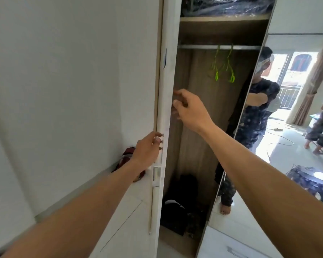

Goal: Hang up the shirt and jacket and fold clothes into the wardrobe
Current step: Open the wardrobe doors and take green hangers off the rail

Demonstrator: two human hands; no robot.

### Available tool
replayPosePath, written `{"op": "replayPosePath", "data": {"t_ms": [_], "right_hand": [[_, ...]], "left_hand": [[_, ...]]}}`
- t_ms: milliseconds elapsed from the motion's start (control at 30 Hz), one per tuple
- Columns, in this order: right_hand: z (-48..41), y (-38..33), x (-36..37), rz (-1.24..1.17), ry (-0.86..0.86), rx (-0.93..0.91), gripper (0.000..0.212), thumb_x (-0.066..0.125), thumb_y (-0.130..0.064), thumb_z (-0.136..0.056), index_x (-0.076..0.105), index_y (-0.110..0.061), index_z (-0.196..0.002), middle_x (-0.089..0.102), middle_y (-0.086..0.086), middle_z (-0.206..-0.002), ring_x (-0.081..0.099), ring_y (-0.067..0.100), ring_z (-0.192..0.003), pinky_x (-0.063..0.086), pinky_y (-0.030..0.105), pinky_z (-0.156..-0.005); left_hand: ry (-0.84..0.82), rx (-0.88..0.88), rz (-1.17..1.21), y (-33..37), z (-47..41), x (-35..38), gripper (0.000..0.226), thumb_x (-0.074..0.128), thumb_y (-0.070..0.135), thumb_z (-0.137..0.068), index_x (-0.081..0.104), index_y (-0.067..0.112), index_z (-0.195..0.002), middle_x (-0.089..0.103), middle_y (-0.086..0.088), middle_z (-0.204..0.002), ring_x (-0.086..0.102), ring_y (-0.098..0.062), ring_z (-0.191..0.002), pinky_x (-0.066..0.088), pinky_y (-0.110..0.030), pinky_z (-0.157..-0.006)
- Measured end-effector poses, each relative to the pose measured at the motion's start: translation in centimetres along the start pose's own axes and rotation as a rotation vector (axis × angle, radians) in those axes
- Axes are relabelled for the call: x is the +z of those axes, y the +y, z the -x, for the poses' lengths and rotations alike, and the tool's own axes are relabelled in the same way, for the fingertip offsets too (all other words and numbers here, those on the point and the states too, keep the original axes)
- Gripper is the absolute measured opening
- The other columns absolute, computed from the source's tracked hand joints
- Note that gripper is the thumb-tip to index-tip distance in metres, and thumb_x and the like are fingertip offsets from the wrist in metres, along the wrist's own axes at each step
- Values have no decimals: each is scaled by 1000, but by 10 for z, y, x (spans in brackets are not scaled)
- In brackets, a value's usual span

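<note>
Both forearms reach in from the frame's bottom, left grip [147, 148] pinching the white wardrobe door [164, 108] edge, right grip [186, 107] loose and empty beside it; fingers may get pinched, since only green hangers [223, 68] wait, upper centre.

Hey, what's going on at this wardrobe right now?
A person stands at an open wardrobe. The left hand grips the edge of the white door, fingers curled round it. The right hand reaches toward the same edge higher up, holding nothing. On the rail hang two empty green hangers. Dark clothes lie on the wardrobe floor.
</note>
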State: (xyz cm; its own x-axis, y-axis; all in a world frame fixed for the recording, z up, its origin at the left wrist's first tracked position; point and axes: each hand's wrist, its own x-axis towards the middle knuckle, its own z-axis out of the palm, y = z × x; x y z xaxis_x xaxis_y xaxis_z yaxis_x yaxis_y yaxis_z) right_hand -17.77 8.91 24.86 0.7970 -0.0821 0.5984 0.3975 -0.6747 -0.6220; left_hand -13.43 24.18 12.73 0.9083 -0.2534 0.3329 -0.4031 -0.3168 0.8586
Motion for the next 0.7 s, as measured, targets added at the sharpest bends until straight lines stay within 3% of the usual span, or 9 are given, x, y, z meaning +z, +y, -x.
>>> {"op": "replayPosePath", "data": {"t_ms": [100,167,233,300,433,533,600,700], "right_hand": [[-10,-18,18,78,-38,-66,29,54,-29,-103,59,-20,-131,72,0,-108,69,12,-93,58,37,-88],[-20,-27,30,125,-76,-89,34,55,-35,-103,56,-23,-134,70,2,-116,65,15,-101,54,31,-87],[-33,-33,43,152,-138,-96,42,56,-42,-101,49,-27,-140,66,3,-124,62,19,-113,51,32,-91],[-47,-39,58,187,-193,-117,53,57,-44,-100,40,-27,-147,59,6,-136,58,21,-123,49,33,-97],[-75,-42,78,265,-242,-190,64,54,-38,-103,25,-23,-158,40,7,-157,43,25,-140,37,37,-112],[-94,-37,93,332,-290,-238,72,54,-32,-103,14,-24,-162,26,5,-165,30,24,-149,28,36,-118],[-105,-31,102,346,-343,-255,78,56,-30,-103,5,-28,-162,15,7,-168,21,25,-153,24,39,-121],[-123,-23,114,374,-410,-256,85,57,-28,-102,-5,-36,-161,-5,7,-170,6,26,-156,20,44,-124]], "left_hand": [[149,89,88,19,-3,-36,30,40,19,-105,64,34,-114,71,9,-103,71,-6,-89,58,-28,-80],[223,137,93,28,-9,-57,29,41,37,-102,64,36,-119,70,10,-108,70,-9,-97,57,-39,-90],[272,165,56,39,-14,-78,42,40,56,-97,60,35,-127,70,7,-113,68,-11,-102,57,-40,-89],[303,186,-46,52,-18,-99,49,42,59,-98,52,32,-138,68,5,-121,67,-11,-102,58,-33,-85],[296,184,-239,64,-31,-132,44,59,35,-98,46,24,-139,67,1,-121,70,-18,-96,60,-38,-82],[344,122,-300,58,-42,-152,41,61,20,-97,45,20,-135,66,-1,-121,69,-21,-95,60,-41,-83],[400,127,-335,52,-47,-159,52,61,16,-96,37,20,-142,64,1,-116,68,-22,-95,60,-43,-83],[483,196,-505,37,-58,-170,84,59,15,-96,2,27,-157,61,-4,-126,67,-27,-94,58,-45,-81]]}}
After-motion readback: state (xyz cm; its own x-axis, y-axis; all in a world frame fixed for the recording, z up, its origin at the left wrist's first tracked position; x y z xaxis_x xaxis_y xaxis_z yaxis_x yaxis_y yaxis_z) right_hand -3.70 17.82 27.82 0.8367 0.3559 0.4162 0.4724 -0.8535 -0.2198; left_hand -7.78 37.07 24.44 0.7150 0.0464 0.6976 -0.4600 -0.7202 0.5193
